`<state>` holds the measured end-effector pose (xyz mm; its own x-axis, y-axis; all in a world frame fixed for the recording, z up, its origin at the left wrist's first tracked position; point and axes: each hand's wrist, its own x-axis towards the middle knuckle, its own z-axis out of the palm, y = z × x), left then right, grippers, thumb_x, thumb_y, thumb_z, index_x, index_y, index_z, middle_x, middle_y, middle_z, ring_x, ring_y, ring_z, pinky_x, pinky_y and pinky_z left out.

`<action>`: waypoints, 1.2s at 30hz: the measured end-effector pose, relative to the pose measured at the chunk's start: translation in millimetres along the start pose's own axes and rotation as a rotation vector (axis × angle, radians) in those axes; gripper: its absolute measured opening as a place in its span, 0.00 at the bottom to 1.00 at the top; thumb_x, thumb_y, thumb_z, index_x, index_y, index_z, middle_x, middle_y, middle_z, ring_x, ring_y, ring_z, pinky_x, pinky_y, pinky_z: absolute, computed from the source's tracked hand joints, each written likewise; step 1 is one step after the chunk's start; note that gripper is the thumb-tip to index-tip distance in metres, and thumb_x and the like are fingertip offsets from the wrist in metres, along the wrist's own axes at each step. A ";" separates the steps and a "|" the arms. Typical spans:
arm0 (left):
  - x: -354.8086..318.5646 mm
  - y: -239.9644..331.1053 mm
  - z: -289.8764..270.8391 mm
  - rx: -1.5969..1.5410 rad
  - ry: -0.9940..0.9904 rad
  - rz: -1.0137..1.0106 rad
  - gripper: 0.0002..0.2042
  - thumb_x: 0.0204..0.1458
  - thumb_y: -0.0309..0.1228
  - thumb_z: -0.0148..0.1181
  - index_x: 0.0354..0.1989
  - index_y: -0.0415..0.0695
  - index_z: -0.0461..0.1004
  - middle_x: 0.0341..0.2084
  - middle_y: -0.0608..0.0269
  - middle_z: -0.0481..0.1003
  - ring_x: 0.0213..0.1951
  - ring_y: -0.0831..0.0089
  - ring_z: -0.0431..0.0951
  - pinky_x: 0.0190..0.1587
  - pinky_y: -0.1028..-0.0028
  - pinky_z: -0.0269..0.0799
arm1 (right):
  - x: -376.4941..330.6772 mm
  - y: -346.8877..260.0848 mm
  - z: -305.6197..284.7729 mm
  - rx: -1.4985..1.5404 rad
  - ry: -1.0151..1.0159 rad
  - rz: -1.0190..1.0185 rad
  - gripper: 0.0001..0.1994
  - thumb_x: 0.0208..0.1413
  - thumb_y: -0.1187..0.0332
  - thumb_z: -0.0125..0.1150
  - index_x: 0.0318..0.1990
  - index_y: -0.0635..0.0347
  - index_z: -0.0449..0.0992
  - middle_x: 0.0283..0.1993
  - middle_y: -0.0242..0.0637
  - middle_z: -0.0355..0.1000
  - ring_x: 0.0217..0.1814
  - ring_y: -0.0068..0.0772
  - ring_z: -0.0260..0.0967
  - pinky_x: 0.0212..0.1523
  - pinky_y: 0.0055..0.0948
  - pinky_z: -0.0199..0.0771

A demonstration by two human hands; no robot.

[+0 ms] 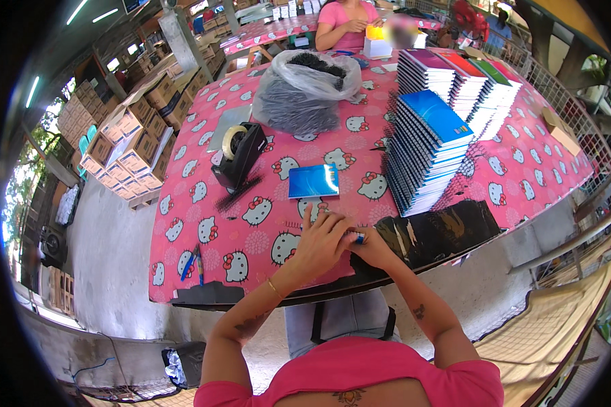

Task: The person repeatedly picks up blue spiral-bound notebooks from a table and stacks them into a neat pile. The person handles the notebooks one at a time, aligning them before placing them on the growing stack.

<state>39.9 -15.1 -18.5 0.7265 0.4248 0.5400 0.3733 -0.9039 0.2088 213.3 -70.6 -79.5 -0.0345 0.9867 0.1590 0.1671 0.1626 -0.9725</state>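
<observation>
Close to the near table edge, my left hand and my right hand meet around what looks like a small blue notebook. My fingers hide most of it, and only blue bits show. My left index finger points away from me, while the other fingers bend over the notebook. My right fingers are closed at its right end. A thin wire coil sticks out left of my left hand. Just beyond my hands, another small blue notebook lies flat.
A black tape dispenser and a plastic bag of black coils stand left and beyond. Stacked blue spiral notebooks rise at right, near a torn black strip. Pens lie at left. Another person sits opposite.
</observation>
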 end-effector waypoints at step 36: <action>2.6 1.4 -4.0 -0.124 0.021 0.047 0.10 0.54 0.32 0.64 0.42 0.45 0.76 0.36 0.61 0.74 0.41 0.57 0.74 0.45 0.61 0.66 | -14.3 -50.8 -61.2 -0.221 -0.052 -0.112 0.07 0.57 0.72 0.66 0.38 0.67 0.79 0.32 0.41 0.78 0.32 0.29 0.75 0.36 0.28 0.74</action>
<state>40.0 -15.5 -13.5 0.7292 0.3815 0.5681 0.2640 -0.9227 0.2809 265.6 -92.6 -22.0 -0.1145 0.9617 0.2492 0.3703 0.2741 -0.8875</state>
